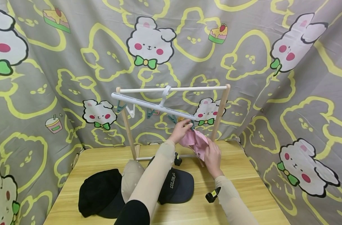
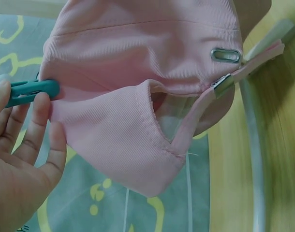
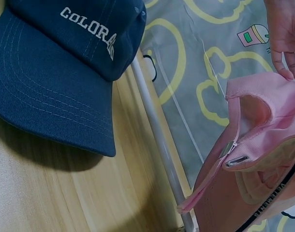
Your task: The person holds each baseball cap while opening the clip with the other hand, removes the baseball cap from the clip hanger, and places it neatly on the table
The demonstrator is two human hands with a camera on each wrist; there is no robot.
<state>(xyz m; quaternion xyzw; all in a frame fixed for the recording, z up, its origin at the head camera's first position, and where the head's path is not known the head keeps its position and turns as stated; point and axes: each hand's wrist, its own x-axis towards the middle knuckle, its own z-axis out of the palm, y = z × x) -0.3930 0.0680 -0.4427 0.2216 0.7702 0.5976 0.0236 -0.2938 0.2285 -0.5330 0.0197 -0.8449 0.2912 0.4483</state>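
A pink cap [image 1: 198, 143] hangs below the right end of a pale blue clip hanger [image 1: 151, 105]. My left hand [image 1: 180, 131] pinches a teal clip [image 2: 34, 92] on that hanger. The clip's tip lies at the edge of the cap's back band; whether it bites the cloth I cannot tell. Lower down, my right hand [image 1: 213, 157] grips the cap's other side. The strap with its metal buckle [image 2: 223, 86] and the half-round back opening face the left wrist camera. In the right wrist view, my left hand [image 3: 288, 46] is at the cap's top edge.
The hanger hooks over the white bar [image 1: 199, 88] of a wooden-legged rack [image 1: 219, 109]. Other clips [image 1: 130, 111] dangle from it. On the table [image 1: 238, 178] are a black cap [image 1: 99, 192], a beige cap [image 1: 130, 178] and a navy lettered cap [image 1: 179, 186]. A patterned curtain [image 1: 188, 62] surrounds everything.
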